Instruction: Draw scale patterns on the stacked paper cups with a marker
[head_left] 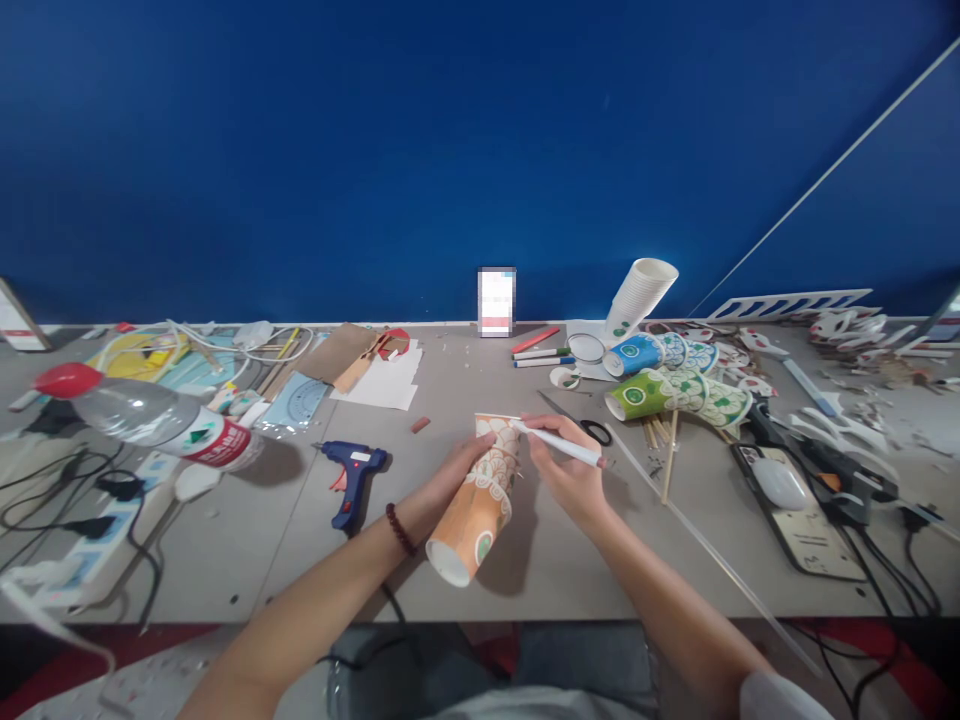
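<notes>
An orange paper-cup stack [465, 520], its upper cups white with orange scallop lines, lies tilted over the table in front of me. My left hand [466, 462] is closed around its left side. In my right hand [564, 470] is a white marker pen [566, 448], its tip at the far white cup near the rim. Left of the hands lies a blue glue gun [356, 480]. Black-handled scissors [596, 432] rest just beyond my right hand.
A blue cup stack [634, 355] and a green one [637, 396] lie at the right, near upright white cups [641, 290]. Several markers [541, 357] lie at the back. A plastic bottle [165, 425] lies at left; a phone [810, 535] and cables are at right.
</notes>
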